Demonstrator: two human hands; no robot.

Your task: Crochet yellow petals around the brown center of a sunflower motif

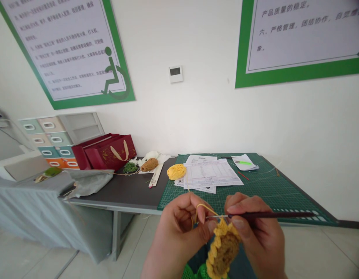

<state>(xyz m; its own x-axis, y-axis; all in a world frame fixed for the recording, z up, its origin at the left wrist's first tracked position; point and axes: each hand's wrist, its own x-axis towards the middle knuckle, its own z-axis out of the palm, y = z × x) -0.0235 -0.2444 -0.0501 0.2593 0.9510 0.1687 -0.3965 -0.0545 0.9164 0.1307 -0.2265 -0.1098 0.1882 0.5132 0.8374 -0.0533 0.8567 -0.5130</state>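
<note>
Apparently mid-stitch on yellow border. Gripping crochet hook (272,214) in right hand (258,230), yellow yarn (207,207) in left hand (182,228); crochet piece (225,250) between, below hook. Next, likely: keep yarn taut, draw loop through.
</note>
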